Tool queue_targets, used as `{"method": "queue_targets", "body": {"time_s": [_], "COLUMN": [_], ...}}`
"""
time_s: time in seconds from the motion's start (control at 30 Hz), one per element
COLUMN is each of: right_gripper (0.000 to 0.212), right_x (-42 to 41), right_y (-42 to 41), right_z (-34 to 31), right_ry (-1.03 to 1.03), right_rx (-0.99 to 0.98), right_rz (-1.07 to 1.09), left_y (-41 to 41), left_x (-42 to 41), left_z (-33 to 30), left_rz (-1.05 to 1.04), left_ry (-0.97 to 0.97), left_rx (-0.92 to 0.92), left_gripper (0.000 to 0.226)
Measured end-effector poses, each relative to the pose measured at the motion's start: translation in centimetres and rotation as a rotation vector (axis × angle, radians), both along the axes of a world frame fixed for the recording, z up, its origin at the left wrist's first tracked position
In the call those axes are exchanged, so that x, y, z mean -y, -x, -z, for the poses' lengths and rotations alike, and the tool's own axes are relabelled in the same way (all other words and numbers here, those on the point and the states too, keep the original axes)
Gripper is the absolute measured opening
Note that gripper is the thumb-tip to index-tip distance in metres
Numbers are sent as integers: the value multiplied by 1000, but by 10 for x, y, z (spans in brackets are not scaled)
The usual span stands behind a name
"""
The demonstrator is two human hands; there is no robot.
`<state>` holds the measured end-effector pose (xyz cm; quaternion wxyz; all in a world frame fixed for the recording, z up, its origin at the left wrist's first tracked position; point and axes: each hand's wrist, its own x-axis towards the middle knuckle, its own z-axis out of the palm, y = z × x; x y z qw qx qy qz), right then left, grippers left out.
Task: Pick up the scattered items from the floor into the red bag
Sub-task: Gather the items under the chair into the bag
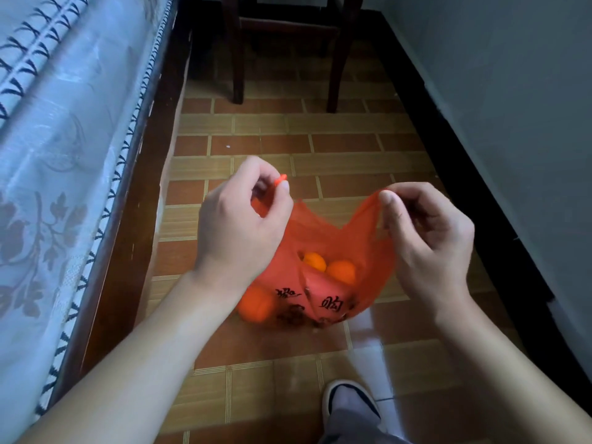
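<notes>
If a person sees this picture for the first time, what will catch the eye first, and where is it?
The red bag in the middle draws the eye first, held open by its handles between the left hand and the right hand. Oranges show through its opening. A bed cover fills the left side, and dark chair legs stand on the tiled floor behind.

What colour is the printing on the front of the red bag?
Black characters, printed on the red bag low on its front. Seen in the head view, the only one.

Left hand (238, 224) pinching, right hand (426, 233) pinching, forearms extended
</notes>
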<state>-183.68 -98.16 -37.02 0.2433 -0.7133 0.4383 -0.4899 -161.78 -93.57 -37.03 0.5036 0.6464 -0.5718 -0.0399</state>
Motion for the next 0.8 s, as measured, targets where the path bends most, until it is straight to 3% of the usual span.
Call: {"method": "queue_targets", "body": {"time_s": [0.1,0.23,0.33,0.6,0.8], "right_gripper": [11,11,11,11,17], "right_x": [4,9,7,8,18], "right_y": [1,3,3,0,-12], "right_z": [4,26,35,23,-8], "right_ry": [-30,-173,-243,-234,-245], "right_rx": [-70,-367,-444,-366,-290], "right_rz": [-4,19,24,14,75], "left_y": [-2,-6,-11,-10,-16], "left_x": [1,1,2,14,31], "left_z": [-2,26,38,29,-1], "left_rz": [11,2,-25,7,-93], "left_ry": [-16,-263,-337,-242,-205], "left_rx": [18,45,63,47,-16], "left_gripper": [9,16,18,21,18]}}
